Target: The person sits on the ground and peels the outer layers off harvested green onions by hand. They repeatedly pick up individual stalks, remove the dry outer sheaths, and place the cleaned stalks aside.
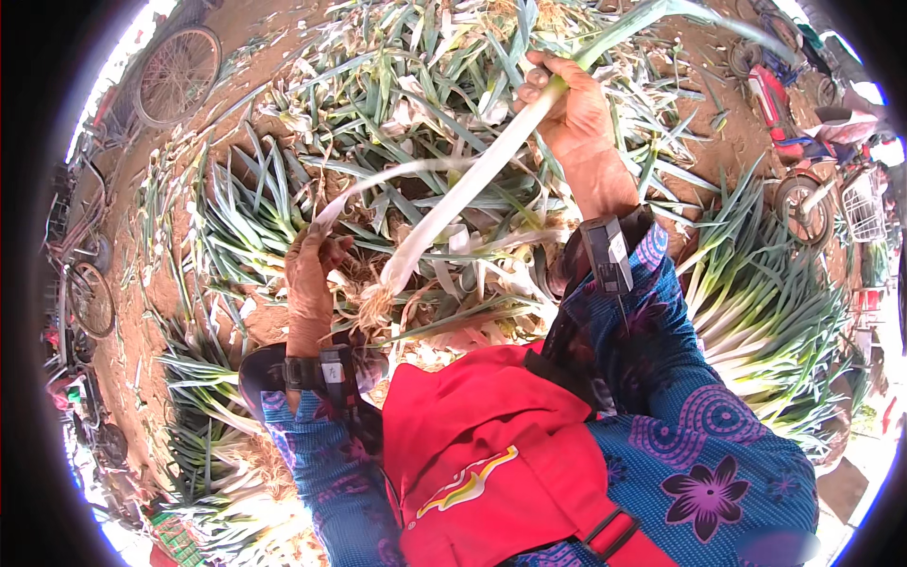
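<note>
My right hand [577, 117] grips a long green onion [471, 188] where its white shank turns green. The onion slants down to the left, its pale root tuft [377, 303] at the low end and its green leaves bending off past my hand. Between the fingertips of my left hand [310, 262] is a thin whitish strip of outer skin [386, 172]. That strip arcs up and right towards the shank; whether it is still joined there I cannot tell. Below both hands lies a heap of loose leaves and peelings [425, 135].
Bunched green onions lie at the right [772, 312], beyond my left hand [248, 212], and at the lower left [227, 482]. A bicycle wheel [177, 76] stands at the upper left. A red vehicle [776, 106] and a white wire basket [863, 209] are at the right.
</note>
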{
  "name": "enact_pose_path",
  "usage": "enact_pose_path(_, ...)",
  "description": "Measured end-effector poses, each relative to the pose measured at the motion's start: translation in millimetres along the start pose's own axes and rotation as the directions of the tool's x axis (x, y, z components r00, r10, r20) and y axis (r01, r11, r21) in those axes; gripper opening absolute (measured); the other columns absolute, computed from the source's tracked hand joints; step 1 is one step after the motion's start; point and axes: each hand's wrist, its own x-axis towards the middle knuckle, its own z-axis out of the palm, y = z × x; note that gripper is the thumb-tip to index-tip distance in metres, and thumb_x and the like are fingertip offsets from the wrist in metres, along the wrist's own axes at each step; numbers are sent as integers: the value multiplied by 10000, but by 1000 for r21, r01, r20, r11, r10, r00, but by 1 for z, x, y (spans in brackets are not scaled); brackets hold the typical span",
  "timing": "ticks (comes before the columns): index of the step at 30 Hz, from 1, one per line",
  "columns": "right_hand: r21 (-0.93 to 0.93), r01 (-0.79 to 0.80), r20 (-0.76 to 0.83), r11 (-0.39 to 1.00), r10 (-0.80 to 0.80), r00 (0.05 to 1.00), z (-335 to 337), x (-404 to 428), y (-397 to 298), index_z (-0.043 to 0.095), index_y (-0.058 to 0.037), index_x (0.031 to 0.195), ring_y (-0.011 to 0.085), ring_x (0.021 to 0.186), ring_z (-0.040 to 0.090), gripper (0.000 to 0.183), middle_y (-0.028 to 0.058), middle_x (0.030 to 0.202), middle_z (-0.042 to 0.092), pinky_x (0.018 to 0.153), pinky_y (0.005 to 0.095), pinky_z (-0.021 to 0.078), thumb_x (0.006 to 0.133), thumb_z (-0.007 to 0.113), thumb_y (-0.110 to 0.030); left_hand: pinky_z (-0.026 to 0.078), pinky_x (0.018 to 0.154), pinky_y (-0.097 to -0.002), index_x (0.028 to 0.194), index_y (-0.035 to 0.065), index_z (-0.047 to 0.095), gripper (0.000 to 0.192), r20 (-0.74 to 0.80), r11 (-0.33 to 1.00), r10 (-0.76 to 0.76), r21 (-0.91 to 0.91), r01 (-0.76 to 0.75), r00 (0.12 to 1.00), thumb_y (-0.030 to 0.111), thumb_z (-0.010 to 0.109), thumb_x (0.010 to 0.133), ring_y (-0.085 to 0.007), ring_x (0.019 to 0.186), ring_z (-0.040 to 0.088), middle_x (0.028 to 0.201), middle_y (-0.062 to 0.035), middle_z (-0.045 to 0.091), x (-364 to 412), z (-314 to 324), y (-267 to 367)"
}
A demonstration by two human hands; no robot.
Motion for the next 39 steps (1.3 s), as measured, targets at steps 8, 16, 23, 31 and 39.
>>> enact_pose_path(8, -38, 146, -25, 989, -147, 989, 7, -5, 0, 587, -34, 1033, 143, 555, 416, 169, 12, 668, 461, 527, 298, 371, 942, 575, -176, 430, 973, -332, 1361, 32, 552, 573, 295, 957, -37, 286, -51, 955, 464, 577, 985, -167, 1165, 562, 1262, -58, 632, -57, 68, 28)
enact_pose_path(16, -48, 112, 77, 993, -108, 991, 7, -12, -8, 590, -41, 1023, 124, 529, 377, 198, -33, 615, 389, 553, 299, 323, 937, 568, -219, 523, 768, -252, 1202, 26, 640, 299, 381, 995, -94, 53, 80, 920, 179, 682, 948, -145, 906, 665, 1039, -53, 690, -72, 98, -17)
enact_pose_path(23, -19, 210, -206, 977, -210, 956, 3, -5, -3, 572, -8, 957, 142, 569, 433, 132, 35, 674, 462, 457, 286, 343, 895, 619, -114, 476, 636, -250, 993, 77, 613, 124, 32, 980, -6, -200, 12, 999, 201, 608, 995, -93, 744, 567, 833, 0, 628, -84, 125, 0)
enact_pose_path(31, 11, 233, -311, 972, -218, 925, -5, -12, -5, 573, -22, 943, 137, 556, 431, 128, 29, 663, 459, 456, 300, 356, 884, 638, -116, 427, 637, -255, 931, 104, 580, 106, -7, 880, 62, -471, -58, 998, 165, 559, 1015, -95, 615, 385, 688, 38, 396, -80, 79, 15)
enact_pose_path(39, 14, 306, -202, 952, -297, 933, -15, -20, -23, 552, -36, 997, 144, 545, 402, 182, 6, 658, 422, 513, 308, 360, 906, 614, -180, 494, 881, -294, 1077, 1, 683, 294, 81, 830, 198, 516, -211, 977, 275, 625, 990, -137, 963, 628, 1123, -74, 665, -88, 1, -9)
